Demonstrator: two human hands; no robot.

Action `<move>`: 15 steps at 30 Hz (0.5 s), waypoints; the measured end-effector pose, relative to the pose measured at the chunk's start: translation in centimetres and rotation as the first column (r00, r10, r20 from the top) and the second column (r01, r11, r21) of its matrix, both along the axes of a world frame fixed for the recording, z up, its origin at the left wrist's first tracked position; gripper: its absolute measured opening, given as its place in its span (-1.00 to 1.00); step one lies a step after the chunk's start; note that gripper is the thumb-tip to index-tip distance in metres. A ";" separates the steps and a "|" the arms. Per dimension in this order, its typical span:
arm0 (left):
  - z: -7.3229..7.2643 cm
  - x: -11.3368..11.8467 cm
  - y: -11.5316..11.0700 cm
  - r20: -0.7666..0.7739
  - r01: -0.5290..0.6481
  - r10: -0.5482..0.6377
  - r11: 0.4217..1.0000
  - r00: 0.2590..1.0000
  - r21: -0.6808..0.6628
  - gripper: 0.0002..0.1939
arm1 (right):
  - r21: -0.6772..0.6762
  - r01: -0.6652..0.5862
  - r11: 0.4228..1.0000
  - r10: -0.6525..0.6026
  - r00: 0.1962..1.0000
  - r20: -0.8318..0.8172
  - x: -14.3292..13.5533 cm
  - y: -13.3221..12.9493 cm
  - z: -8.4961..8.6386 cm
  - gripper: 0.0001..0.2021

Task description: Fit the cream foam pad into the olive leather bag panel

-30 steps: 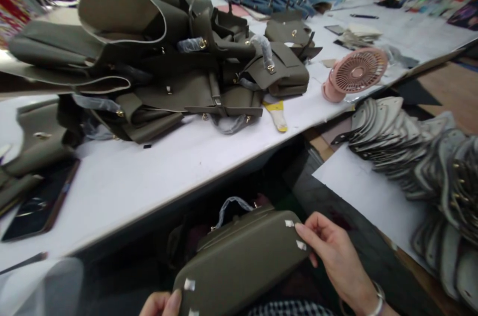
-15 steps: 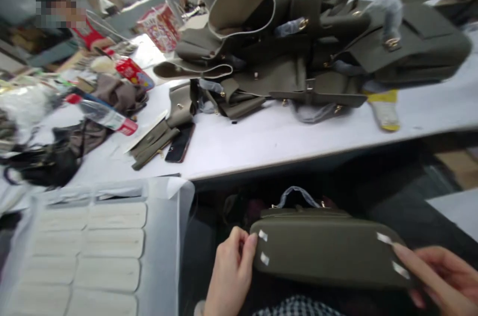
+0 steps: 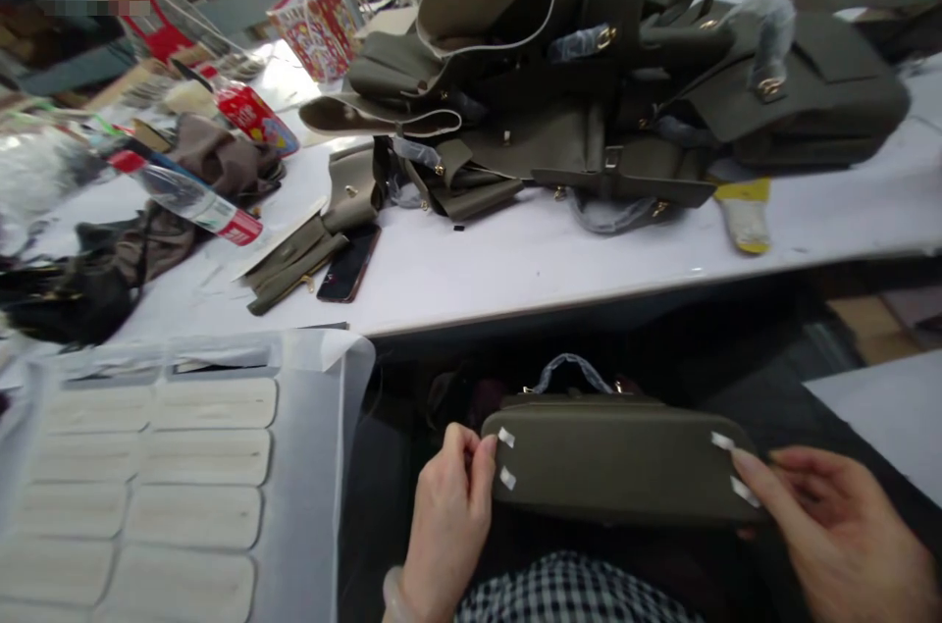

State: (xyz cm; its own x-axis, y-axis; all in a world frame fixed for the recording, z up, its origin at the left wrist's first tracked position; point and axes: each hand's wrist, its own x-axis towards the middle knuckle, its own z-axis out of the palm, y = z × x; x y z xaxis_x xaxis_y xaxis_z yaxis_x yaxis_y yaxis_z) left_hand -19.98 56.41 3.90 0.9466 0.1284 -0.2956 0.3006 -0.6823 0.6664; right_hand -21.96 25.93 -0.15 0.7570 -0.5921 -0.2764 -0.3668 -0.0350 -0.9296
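An olive-green handbag (image 3: 610, 466) is held over my lap, its flat bottom turned toward me. Small white tabs mark that face near both ends, two on each side. Beyond the far edge arches the bag's plastic-wrapped handle (image 3: 570, 366) with gold fittings. My left hand (image 3: 452, 505) pinches the bag's left end between thumb and fingers. At the opposite end, my right hand (image 3: 831, 515) grips with the thumb lying by the white tabs; its fingertips are partly hidden behind the bag.
Olive bags and bag parts (image 3: 530, 103) are heaped on the white table (image 3: 456, 270). A phone (image 3: 349, 265) and a plastic bottle (image 3: 187, 196) lie left of them. At lower left, pale rounded panels (image 3: 198, 456) sit on a translucent sheet (image 3: 309, 437). A person (image 3: 147, 15) is at far left.
The bag and both hands have shifted slightly left and up in view. The camera view has tilted a little downward. Both hands keep their hold on the bag's ends.
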 end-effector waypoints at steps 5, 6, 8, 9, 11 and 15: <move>-0.6 -0.1 0.1 0.104 -0.007 0.008 1.000 0.995 -0.012 -0.71 | -0.184 -0.097 0.978 0.109 0.992 0.059 0.9 0.6 1.2 -0.55; -0.7 -0.1 0.1 0.142 0.004 -0.005 1.000 0.990 0.008 -0.74 | -0.219 -0.129 0.967 0.147 0.987 0.065 0.9 0.5 1.2 -0.57; -0.8 0.0 0.1 0.263 0.038 -0.052 0.998 0.963 0.059 -0.80 | -0.296 -0.175 0.939 0.206 0.975 0.078 0.9 0.3 1.1 -0.60; -0.9 0.0 0.1 0.329 0.059 -0.078 0.996 0.941 0.067 -0.83 | -0.345 -0.189 0.919 0.232 0.969 0.087 0.9 0.2 1.1 -0.60; -1.1 0.1 0.2 0.437 0.109 -0.117 0.993 0.892 0.043 -0.87 | -0.450 -0.212 0.867 0.287 0.952 0.105 0.9 0.0 1.0 -0.63; -1.7 0.3 0.5 0.557 0.216 -0.220 0.974 0.801 0.075 -0.78 | -0.573 -0.268 0.775 0.389 0.916 0.099 1.0 -0.6 0.5 -0.66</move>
